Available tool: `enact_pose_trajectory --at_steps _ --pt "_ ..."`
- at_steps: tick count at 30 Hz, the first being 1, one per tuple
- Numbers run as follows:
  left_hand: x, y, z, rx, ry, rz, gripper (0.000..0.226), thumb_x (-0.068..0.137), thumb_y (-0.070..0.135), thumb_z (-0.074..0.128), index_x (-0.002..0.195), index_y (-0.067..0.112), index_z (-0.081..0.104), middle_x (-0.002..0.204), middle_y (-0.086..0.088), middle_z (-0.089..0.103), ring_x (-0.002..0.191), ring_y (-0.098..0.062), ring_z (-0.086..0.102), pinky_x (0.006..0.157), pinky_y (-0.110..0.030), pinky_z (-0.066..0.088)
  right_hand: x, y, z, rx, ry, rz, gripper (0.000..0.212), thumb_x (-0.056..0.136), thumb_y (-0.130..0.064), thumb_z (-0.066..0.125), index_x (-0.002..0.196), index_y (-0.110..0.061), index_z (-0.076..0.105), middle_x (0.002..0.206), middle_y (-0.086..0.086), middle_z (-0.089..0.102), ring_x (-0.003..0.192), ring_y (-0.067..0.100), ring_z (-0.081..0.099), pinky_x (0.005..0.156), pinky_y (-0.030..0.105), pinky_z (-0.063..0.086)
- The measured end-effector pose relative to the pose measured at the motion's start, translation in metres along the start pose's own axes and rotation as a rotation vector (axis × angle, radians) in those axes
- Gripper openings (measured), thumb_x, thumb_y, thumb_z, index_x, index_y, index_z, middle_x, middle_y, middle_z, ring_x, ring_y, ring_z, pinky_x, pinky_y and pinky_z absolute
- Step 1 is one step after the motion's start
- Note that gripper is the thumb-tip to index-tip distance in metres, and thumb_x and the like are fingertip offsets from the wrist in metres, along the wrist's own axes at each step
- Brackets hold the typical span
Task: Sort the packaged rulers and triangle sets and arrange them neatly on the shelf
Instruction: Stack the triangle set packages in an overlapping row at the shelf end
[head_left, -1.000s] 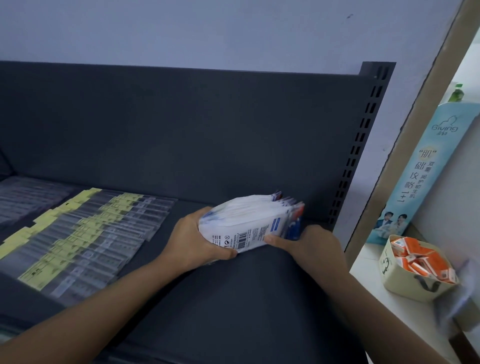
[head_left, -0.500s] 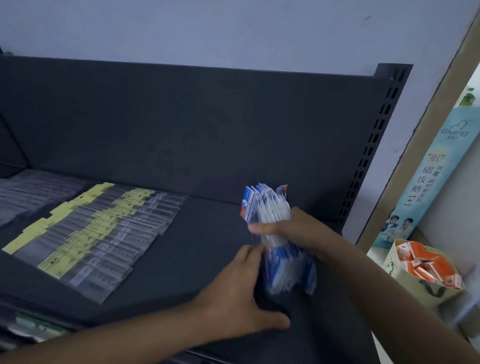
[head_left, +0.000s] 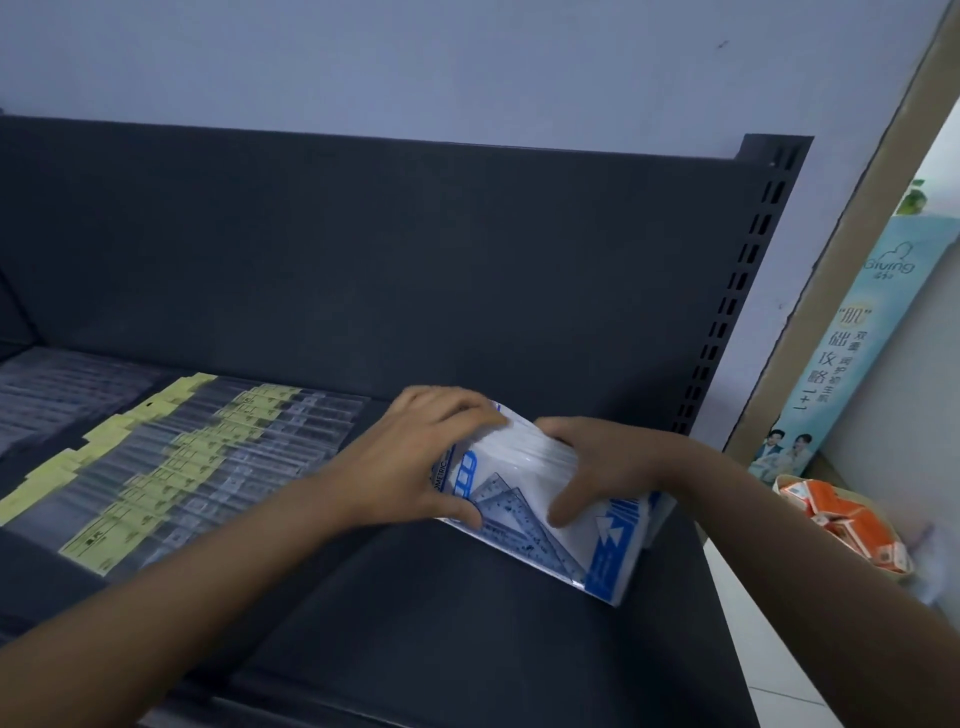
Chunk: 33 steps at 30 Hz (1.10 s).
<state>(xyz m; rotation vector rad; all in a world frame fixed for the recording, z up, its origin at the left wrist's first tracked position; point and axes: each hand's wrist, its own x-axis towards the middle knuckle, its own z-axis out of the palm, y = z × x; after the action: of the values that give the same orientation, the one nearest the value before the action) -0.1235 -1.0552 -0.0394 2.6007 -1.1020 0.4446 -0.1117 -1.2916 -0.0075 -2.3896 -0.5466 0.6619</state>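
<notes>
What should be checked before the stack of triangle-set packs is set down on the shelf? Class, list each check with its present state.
1. Grip of the left hand on the stack of triangle-set packs: ok.
2. Grip of the right hand on its top edge: ok.
3. Stack level: tilted, not ok.
4. Bare shelf below the stack: ok.
5. Stack apart from the ruler rows: ok.
6. Pack edges aligned: cannot tell.
</notes>
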Motion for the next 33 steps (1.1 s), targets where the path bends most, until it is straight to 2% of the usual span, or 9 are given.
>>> enact_pose_trajectory --at_steps 4,11,16,19,21,24,27,29,33 --pt "0.000 0.003 -0.003 -0.033 0.029 0.060 0.053 0.070 0.048 0.080 0.114 0.027 0.063 0.111 0.011 0.058 0.100 -0.009 0.050 0.092 -0.025 0.035 -0.010 0.005 0.003 0.008 -0.020 -0.048 0.056 0.060 -0.038 0.087 0.103 -0.043 0.051 0.098 -0.018 0.067 0.081 -0.002 0.067 0.063 0.014 0.051" --pt "0.011 -0.002 -0.016 -0.101 0.009 0.079 0.035 0.081 0.056 0.062 0.090 0.024 0.071 0.076 0.010 0.066 0.072 -0.004 0.052 0.075 -0.021 0.041 -0.023 0.019 0.002 0.014 -0.041 -0.068 0.079 0.050 -0.039 0.091 0.112 -0.058 0.044 0.105 -0.030 0.061 0.094 -0.004 0.063 0.068 0.014 0.054" --pt "0.017 -0.014 -0.044 -0.330 0.150 -0.022 0.026 0.082 0.044 0.070 0.083 0.020 0.076 0.077 0.007 0.074 0.071 -0.005 0.068 0.063 -0.032 0.052 -0.031 0.026 0.004 0.003 0.020 -0.060 0.070 0.052 -0.029 0.092 0.105 -0.049 0.051 0.101 -0.031 0.063 0.091 -0.008 0.062 0.065 0.006 0.049" --pt "0.028 -0.029 -0.067 -0.437 0.283 -0.104 0.018 0.082 0.031 0.071 0.079 0.014 0.072 0.073 0.002 0.072 0.062 -0.001 0.062 0.056 -0.023 0.052 -0.033 0.029 0.008 -0.049 0.114 -0.037 0.062 0.052 -0.029 0.091 0.099 -0.044 0.053 0.093 -0.033 0.061 0.084 -0.017 0.057 0.062 0.000 0.044" --pt "0.038 -0.036 -0.076 -0.432 0.327 -0.119 0.014 0.087 0.027 0.069 0.081 0.014 0.070 0.073 0.001 0.070 0.060 0.002 0.059 0.056 -0.016 0.049 -0.032 0.029 0.010 -0.087 0.175 -0.044 0.068 0.051 -0.030 0.092 0.106 -0.041 0.052 0.099 -0.027 0.058 0.087 -0.013 0.057 0.064 0.002 0.045" --pt "0.057 -0.041 -0.063 -0.427 0.336 -0.154 0.013 0.091 0.017 0.065 0.089 0.005 0.069 0.080 -0.007 0.072 0.069 -0.010 0.066 0.064 -0.027 0.054 -0.031 0.028 0.016 -0.110 0.216 -0.036 0.070 0.054 -0.028 0.089 0.111 -0.039 0.050 0.103 -0.019 0.058 0.090 -0.002 0.060 0.070 0.012 0.051" --pt "0.072 -0.041 -0.031 -0.503 0.301 -0.202 0.011 0.092 0.011 0.063 0.095 0.002 0.067 0.089 -0.010 0.071 0.083 -0.022 0.070 0.072 -0.036 0.058 -0.032 0.025 0.023 -0.176 0.258 -0.031 0.071 0.057 -0.027 0.084 0.117 -0.037 0.047 0.105 -0.015 0.056 0.090 0.003 0.058 0.076 0.024 0.054" --pt "0.075 -0.041 -0.009 -0.589 0.234 -0.209 0.007 0.093 0.008 0.061 0.095 0.004 0.066 0.088 -0.006 0.070 0.079 -0.012 0.069 0.069 -0.030 0.058 -0.033 0.023 0.027 -0.198 0.286 -0.041 0.069 0.057 -0.028 0.082 0.115 -0.037 0.046 0.102 -0.019 0.053 0.089 0.001 0.055 0.074 0.020 0.051" --pt "0.073 -0.053 0.016 -0.804 -0.082 -0.292 0.012 0.093 0.006 0.059 0.101 0.009 0.067 0.091 -0.004 0.070 0.080 -0.009 0.066 0.073 -0.024 0.054 -0.034 0.021 0.036 -0.248 0.312 -0.011 0.072 0.057 -0.036 0.079 0.118 -0.042 0.041 0.101 -0.024 0.046 0.094 0.004 0.052 0.077 0.019 0.046"
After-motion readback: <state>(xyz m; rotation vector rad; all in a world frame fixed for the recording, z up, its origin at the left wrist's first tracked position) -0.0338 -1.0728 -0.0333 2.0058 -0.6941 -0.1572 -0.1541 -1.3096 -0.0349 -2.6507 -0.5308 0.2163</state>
